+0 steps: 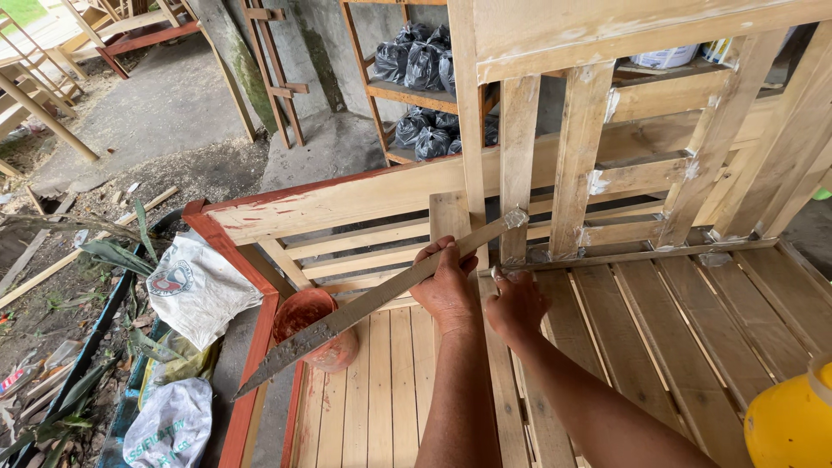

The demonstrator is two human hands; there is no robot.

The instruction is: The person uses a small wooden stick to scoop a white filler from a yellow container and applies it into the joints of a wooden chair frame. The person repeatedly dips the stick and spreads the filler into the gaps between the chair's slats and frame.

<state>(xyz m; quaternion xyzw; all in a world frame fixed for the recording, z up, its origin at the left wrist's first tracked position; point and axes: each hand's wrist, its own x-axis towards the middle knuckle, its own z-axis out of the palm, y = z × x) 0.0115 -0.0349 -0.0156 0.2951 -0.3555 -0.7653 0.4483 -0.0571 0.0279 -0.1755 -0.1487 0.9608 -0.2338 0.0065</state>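
My left hand is shut around the middle of a long flat metal blade. The blade slants from lower left up to a tip smeared with grey filler, and that tip rests against an upright slat of a bare wooden bench back. My right hand is just right of the left one, with its fingertips pressed on the joint where the slat meets the seat rail. Pale filler patches mark other joints of the backrest. Both forearms reach over the slatted seat.
A round reddish-brown pot sits on the seat's left edge beside a red-painted rail. White sacks and leaves lie on the ground at left. Black bags fill a wooden shelf behind. A yellow rounded object is at bottom right.
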